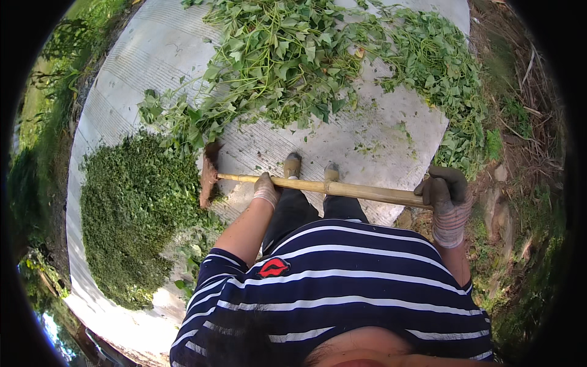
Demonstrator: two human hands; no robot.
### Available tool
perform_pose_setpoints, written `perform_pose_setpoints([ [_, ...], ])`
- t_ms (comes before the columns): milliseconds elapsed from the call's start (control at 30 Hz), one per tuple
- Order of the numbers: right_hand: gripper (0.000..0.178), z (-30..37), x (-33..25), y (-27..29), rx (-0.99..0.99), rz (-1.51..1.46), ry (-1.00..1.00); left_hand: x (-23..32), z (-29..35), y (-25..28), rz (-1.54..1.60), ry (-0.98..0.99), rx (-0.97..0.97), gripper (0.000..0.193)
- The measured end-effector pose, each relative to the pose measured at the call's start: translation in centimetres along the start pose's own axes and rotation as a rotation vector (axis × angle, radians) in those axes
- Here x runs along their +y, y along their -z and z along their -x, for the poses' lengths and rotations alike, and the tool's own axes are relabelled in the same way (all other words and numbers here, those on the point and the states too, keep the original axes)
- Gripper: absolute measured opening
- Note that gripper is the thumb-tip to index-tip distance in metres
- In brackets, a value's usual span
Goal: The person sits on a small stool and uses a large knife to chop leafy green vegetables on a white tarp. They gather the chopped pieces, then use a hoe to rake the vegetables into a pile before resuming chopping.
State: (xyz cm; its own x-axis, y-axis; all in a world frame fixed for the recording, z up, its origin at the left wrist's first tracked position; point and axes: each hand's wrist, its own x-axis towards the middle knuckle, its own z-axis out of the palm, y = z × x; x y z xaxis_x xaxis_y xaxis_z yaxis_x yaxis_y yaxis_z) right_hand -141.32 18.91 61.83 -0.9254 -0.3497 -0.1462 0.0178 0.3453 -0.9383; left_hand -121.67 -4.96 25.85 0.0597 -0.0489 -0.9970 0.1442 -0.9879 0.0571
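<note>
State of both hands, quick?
Left hand: closed on the hoe's handle, near its rusty head.
Right hand: closed on the handle near its other end.

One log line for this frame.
Left hand: grips bamboo pole near brown head; right hand: grips other end; fine greens: left; leafy vines: ahead

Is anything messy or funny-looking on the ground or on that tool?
A little: green leaf scraps lie scattered on the pale concrete, outside the bigger leafy heaps. The tool head looks reddish-brown, maybe from rust or soil; I can't tell which. Nothing looks clearly broken.
</note>
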Motion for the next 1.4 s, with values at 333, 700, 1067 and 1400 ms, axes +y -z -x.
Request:
perform_pose_setpoints([
  [333, 0.031, 3.4, -12.5, 18.8, 0.669, 0.233, 0.098, -13.4, 14.4, -6.5, -0.407, 0.533, -0.525, 0.051],
  [700, 0.02, 4.8, -1.6, 13.1, 0.689, 0.454, 0.026, -17.0, 1.8, -13.7, -0.72, -0.018, -0.293, 0.045],
  [1067, 0.025, 4.4, 12.6, -3.9, -0.216, 0.015, -0.254, 11.4, -5.1, -0.6, -0.45, -0.544, 0.307, 0.058],
  [1400, 0.045, 0.5, -1.8, 4.4, -0.745, 0.908, -0.25, -1.6, -5.3, -0.2, -0.58, 0.09, -0.244, 0.037],
])
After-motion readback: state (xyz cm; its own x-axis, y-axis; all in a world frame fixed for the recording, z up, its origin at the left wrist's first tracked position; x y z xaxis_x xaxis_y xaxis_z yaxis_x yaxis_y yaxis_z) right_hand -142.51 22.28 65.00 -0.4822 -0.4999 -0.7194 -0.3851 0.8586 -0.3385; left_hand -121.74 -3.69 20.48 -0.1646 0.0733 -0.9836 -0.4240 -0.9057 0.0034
